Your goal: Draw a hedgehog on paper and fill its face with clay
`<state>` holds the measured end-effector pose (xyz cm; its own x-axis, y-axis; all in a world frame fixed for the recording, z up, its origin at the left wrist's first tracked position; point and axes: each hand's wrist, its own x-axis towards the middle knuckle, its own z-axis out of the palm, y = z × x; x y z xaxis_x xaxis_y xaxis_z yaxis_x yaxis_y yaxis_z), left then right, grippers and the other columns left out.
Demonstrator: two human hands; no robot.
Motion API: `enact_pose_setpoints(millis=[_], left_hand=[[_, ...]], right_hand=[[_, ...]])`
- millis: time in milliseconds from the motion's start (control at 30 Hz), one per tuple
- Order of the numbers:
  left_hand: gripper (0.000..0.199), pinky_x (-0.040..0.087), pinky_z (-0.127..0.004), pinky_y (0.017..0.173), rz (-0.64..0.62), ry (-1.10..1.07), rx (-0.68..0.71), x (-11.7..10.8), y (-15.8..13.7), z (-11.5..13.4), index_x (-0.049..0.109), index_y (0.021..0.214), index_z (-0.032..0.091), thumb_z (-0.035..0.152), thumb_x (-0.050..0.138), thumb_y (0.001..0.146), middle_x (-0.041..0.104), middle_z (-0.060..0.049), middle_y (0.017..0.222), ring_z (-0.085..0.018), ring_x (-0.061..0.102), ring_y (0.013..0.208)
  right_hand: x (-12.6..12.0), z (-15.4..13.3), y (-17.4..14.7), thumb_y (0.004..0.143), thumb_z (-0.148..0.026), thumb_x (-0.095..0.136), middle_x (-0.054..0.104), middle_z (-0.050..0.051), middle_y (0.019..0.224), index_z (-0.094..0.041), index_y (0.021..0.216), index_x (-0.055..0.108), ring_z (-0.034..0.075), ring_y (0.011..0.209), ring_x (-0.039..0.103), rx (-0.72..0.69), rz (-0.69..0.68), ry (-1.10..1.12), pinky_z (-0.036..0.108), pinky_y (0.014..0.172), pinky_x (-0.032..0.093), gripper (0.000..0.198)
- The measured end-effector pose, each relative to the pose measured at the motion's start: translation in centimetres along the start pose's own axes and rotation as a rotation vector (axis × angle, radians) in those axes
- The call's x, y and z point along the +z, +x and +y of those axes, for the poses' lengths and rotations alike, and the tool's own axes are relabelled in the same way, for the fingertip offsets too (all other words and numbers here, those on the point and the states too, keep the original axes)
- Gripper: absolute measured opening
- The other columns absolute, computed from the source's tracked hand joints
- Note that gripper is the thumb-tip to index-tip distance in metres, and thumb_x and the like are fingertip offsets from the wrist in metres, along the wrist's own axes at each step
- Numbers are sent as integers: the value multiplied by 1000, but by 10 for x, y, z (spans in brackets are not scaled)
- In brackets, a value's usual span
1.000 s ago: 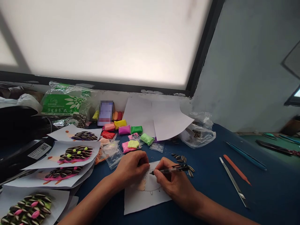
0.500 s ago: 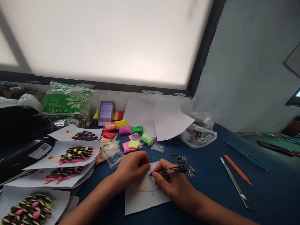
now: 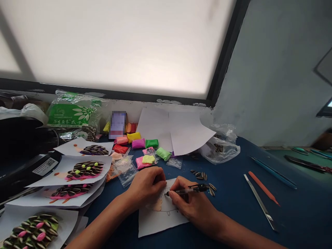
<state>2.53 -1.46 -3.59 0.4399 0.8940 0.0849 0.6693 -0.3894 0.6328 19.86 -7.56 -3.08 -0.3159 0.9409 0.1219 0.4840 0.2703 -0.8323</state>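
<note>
My right hand (image 3: 190,204) grips a black pen (image 3: 192,189), its tip on a small white sheet of paper (image 3: 153,226). On that sheet are a peach-coloured patch (image 3: 157,204) and thin dark drawn lines, partly covered by my hands. My left hand (image 3: 147,186) rests on the sheet's upper left part with its fingers curled in; its fingertips are partly hidden. Just beyond my right hand lie several loose sunflower seeds (image 3: 199,175).
Packets of coloured clay (image 3: 138,143) and clear bags (image 3: 126,171) lie behind my hands. Seed-covered pictures (image 3: 84,169) are stacked at left. A seed bag (image 3: 68,114), a phone (image 3: 117,125) and blank paper (image 3: 192,135) stand at the back. A metal blade (image 3: 260,202), an orange tool (image 3: 264,188) and a blue tool (image 3: 273,173) lie right.
</note>
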Motion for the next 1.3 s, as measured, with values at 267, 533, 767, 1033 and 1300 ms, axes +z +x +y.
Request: enact_pose_setpoints(millis=[267, 533, 767, 1033, 1300], left_hand=[[7, 27, -23, 52, -13, -10, -2, 0, 1, 0, 60, 69, 19, 22, 55, 74, 55, 4, 61, -11, 47, 59], [6, 27, -22, 53, -12, -11, -3, -1, 0, 1, 61, 71, 19, 23, 57, 74, 56, 4, 63, -11, 47, 60], [7, 27, -22, 53, -11, -12, -2, 1, 0, -1, 61, 70, 19, 22, 56, 74, 56, 3, 62, -11, 47, 59], [5, 28, -22, 53, -12, -1, -18, -1, 0, 2, 61, 71, 19, 21, 57, 74, 56, 4, 62, -11, 48, 59], [6, 28, -23, 53, -12, -7, -9, -1, 0, 1, 60, 70, 19, 22, 57, 74, 56, 4, 62, -11, 47, 59]], right_hand=[[-1, 0, -1, 88, -24, 50, 43, -5, 63, -19, 75, 48, 10, 56, 38, -27, 17, -16, 23, 50, 31, 14], [1, 2, -1, 90, -31, 49, 44, -4, 63, -19, 75, 49, 11, 56, 41, 1, 83, 20, 24, 51, 34, 18], [0, 2, -1, 90, -32, 49, 48, -3, 65, -19, 78, 51, 12, 58, 45, 19, 50, -1, 24, 52, 35, 17], [0, 1, 0, 90, -30, 48, 46, -3, 64, -19, 77, 50, 12, 56, 42, 23, 66, -19, 24, 50, 33, 17], [0, 2, -1, 90, -31, 48, 45, -4, 64, -20, 77, 48, 12, 57, 41, 19, 39, -3, 24, 52, 33, 18]])
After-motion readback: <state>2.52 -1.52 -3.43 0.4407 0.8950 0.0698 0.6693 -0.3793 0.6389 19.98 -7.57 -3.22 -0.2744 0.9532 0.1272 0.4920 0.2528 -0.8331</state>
